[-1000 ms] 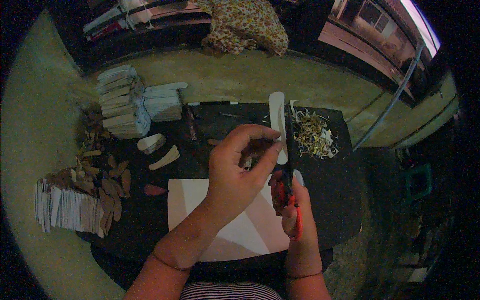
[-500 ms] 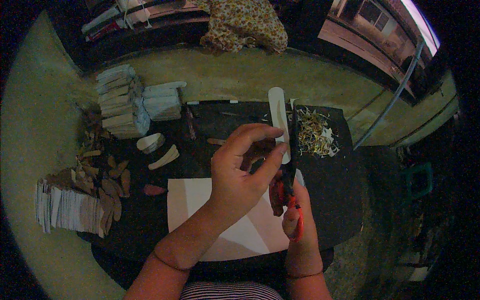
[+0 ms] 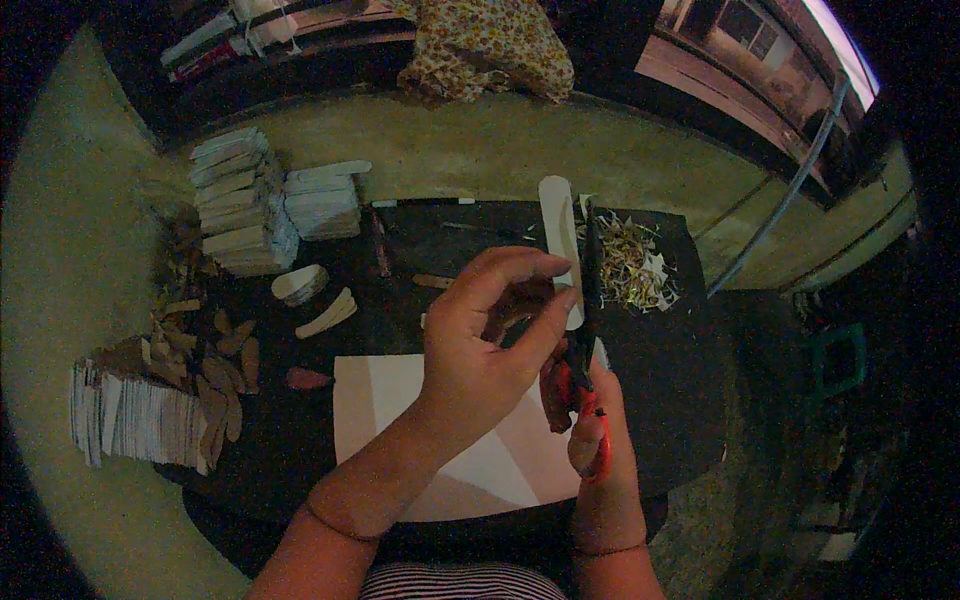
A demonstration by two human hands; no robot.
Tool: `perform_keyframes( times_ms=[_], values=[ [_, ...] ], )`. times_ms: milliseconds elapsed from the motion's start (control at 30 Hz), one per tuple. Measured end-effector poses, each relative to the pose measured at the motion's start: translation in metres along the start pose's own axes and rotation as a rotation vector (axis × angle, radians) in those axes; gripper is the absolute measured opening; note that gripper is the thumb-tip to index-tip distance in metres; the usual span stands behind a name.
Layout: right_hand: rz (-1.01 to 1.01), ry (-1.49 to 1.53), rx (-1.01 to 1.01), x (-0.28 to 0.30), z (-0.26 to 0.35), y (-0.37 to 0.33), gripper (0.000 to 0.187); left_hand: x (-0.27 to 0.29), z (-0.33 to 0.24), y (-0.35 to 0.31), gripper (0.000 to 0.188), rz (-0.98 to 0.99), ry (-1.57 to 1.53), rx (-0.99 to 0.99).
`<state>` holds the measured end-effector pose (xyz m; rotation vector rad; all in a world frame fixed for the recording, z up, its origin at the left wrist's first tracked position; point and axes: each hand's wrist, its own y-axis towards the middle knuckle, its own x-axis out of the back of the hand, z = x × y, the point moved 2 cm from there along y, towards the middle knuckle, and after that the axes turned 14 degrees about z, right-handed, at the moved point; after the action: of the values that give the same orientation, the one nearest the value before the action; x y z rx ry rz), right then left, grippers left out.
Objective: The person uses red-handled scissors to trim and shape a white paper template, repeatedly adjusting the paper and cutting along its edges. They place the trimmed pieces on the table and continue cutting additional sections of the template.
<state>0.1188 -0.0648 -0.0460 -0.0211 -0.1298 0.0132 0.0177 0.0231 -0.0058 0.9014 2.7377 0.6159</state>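
Note:
Between thumb and fingertips, my left hand (image 3: 490, 335) pinches a long white strip with rounded ends (image 3: 558, 225), held upright over the table. My right hand (image 3: 605, 430) grips a pair of scissors (image 3: 592, 390) with red-orange handles and dark blades. The blades point away from me, along the strip's right edge. How far apart they are is hard to tell in the dim light. Under my hands lies a large pale sheet (image 3: 450, 450). Just right of the blades is a heap of thin curled trimmings (image 3: 635, 262).
On the dark table (image 3: 680, 400), stacks of pale cut pieces (image 3: 235, 200) stand at the far left. A row of white-edged pieces (image 3: 140, 420) and loose brown pieces (image 3: 225, 385) lie nearer. Small piles of strips (image 3: 327, 312) sit left of my hands. A wall (image 3: 450, 140) bounds the far side.
The strip's upper end has shifted very slightly to the right and tilted a little. The scissors have also moved slightly right. Both hands keep their grips.

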Motion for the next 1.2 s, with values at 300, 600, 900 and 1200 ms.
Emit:
perform_keyframes(
  times_ms=[300,600,900,1200],
  values=[
    [-0.035,-0.115,0.022,0.002,0.002,0.002,0.089,0.0,-0.001,0.001,0.018,-0.075,0.015,-0.018],
    [-0.078,-0.156,-0.013,0.003,0.0,0.002,0.081,0.002,0.0,0.002,0.023,-0.025,0.022,0.011],
    [-0.084,-0.045,0.048,0.004,-0.008,-0.001,0.06,0.007,0.004,0.002,0.026,-0.006,0.11,-0.012],
    [0.017,-0.193,0.176,0.008,-0.024,-0.012,0.08,-0.005,0.006,-0.001,0.018,0.021,-0.038,0.066]
  ],
)
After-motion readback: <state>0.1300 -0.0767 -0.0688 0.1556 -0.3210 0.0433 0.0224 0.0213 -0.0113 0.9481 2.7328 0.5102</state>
